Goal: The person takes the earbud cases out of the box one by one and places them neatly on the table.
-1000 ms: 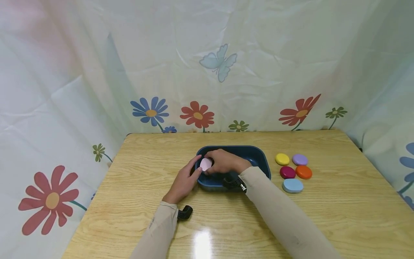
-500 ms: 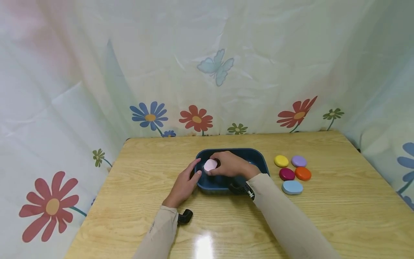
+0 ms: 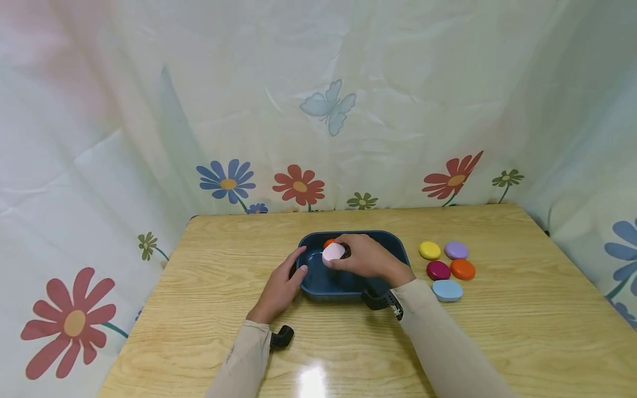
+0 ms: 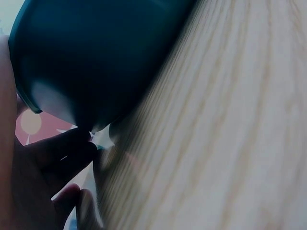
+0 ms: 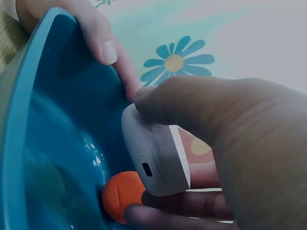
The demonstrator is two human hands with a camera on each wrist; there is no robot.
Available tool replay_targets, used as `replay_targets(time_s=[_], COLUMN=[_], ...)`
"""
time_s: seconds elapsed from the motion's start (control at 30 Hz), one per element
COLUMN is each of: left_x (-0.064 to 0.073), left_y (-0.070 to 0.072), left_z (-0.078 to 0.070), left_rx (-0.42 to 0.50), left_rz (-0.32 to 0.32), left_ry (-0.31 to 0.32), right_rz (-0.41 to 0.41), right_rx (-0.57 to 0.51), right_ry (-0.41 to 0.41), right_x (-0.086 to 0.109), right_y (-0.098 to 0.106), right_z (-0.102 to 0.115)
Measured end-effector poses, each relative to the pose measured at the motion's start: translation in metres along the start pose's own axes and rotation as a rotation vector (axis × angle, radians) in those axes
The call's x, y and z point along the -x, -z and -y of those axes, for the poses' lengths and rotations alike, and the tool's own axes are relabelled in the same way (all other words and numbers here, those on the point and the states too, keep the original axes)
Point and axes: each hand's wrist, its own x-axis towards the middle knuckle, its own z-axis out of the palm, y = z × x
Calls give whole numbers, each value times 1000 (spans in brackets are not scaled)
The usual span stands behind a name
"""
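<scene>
In the head view my right hand (image 3: 365,255) pinches a pale pink earbud case (image 3: 333,253) over the blue bin (image 3: 318,287). The right wrist view shows the case (image 5: 156,148) tilted, a small charging port facing the camera, thumb on one side and fingers beneath. Below it in the bin lies an orange case (image 5: 120,194), partly hidden by the fingers. My left hand (image 3: 280,288) holds the bin's left end, thumb over the rim and fingers along the outside. In the left wrist view, dark fingers (image 4: 67,153) lie near the bin's lower corner.
To the right of the bin sit several rounded cases: yellow (image 3: 429,250), lilac (image 3: 456,250), magenta (image 3: 438,270), orange (image 3: 463,269) and light blue (image 3: 447,290). A flowered curtain (image 3: 388,110) hangs behind the wooden table (image 3: 209,265) and around its sides.
My right hand has drawn the pale pink case rightward, away from the bin's left end and my left hand. The orange case in the bin has come into sight. The left hand stays at the rim.
</scene>
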Motion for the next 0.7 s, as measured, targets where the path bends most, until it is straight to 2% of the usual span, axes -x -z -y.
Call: replay_targets(time_s=[0.27,0.7], left_x=[0,1], left_y=[0,1], left_z=[2,3], left_rx=[-4,21], left_rz=[-1,9], left_ry=[-30,-38], right_rz=[-58,-175], right_rx=[-5,-46], right_ry=[-29,-24], right_x=[11,33], right_y=[8,11], right_z=[4,-7])
